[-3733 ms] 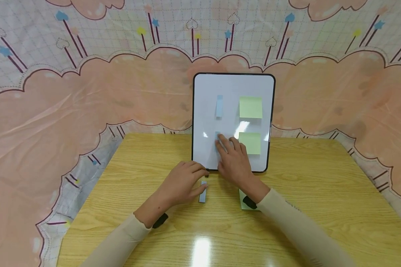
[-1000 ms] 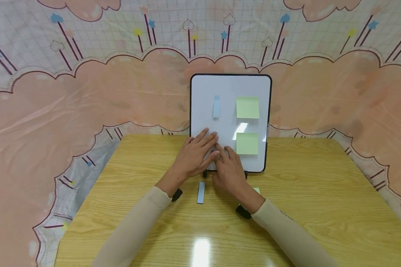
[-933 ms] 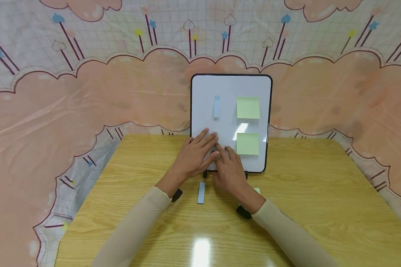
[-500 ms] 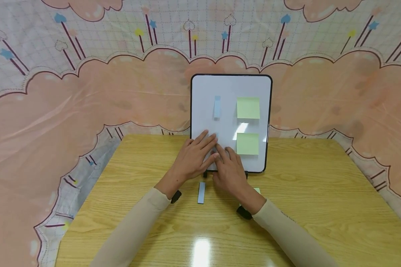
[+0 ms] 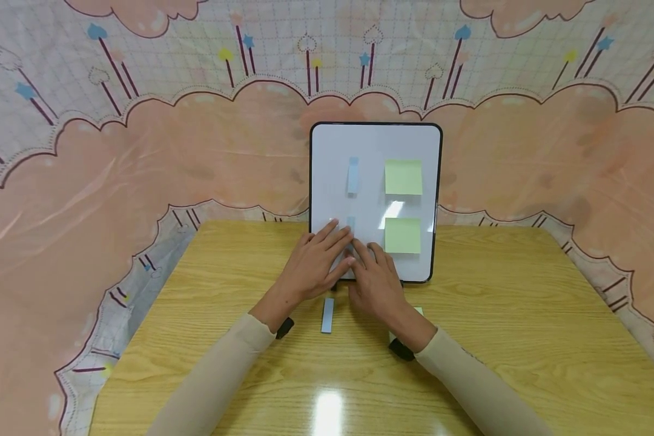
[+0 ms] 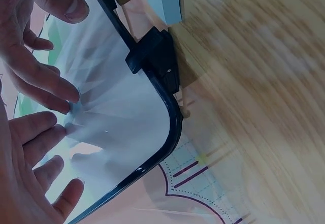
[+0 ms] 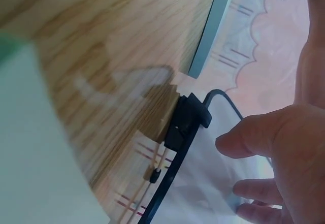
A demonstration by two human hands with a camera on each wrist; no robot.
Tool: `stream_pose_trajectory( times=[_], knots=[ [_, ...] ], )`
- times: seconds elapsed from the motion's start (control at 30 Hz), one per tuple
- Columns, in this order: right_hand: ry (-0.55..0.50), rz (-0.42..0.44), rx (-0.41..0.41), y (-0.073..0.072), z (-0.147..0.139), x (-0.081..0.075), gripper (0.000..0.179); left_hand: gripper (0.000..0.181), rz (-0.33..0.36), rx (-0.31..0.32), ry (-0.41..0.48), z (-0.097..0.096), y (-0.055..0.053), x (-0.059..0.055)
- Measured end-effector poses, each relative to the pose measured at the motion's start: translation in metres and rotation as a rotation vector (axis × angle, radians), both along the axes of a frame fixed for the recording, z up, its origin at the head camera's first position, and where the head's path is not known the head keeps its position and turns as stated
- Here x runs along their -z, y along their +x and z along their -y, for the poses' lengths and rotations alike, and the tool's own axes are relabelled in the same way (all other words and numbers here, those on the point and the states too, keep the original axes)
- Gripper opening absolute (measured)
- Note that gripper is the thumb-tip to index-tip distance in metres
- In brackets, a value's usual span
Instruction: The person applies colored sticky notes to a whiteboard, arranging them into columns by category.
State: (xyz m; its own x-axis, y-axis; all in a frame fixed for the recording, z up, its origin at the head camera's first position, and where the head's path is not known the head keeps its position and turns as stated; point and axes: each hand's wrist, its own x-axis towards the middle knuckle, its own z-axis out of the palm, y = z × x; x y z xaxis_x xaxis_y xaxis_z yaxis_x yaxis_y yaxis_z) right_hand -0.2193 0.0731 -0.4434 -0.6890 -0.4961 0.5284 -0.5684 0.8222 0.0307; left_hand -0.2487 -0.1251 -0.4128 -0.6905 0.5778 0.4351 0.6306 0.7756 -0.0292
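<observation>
A whiteboard with a black frame stands upright on the table. My left hand lies against its lower left part, fingers stretched out. Close beside it, my right hand touches the board with its fingertips. Between and beneath the fingers is a narrow blue sticky note; its top shows and the rest is covered. Another blue sticky note hangs above it. To the right are an upper green sticky note and a lower green one. In the left wrist view, fingertips of both hands meet the white surface.
A narrow blue sticky-note pad lies on the wooden table below the board. A green pad is mostly hidden under my right wrist. Black stand clips hold the board's bottom edge. A patterned cloth hangs behind.
My left hand has risen from beside the blue pad on the table to the board. Over the last half second both hands slid slightly down, uncovering the top of the lower blue note.
</observation>
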Motion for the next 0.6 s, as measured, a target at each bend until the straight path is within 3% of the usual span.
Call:
stream_pose_trajectory(
  times=[0.27,0.6],
  knots=[
    [-0.04,-0.086,-0.079,0.0,-0.006,0.003,0.065,0.058,-0.005,0.016,0.015,0.001,0.006,0.002],
    [-0.123,-0.043,-0.13,0.003,-0.012,-0.003,0.05,0.061,-0.009,0.075,0.104,0.008,0.016,0.006]
  ],
)
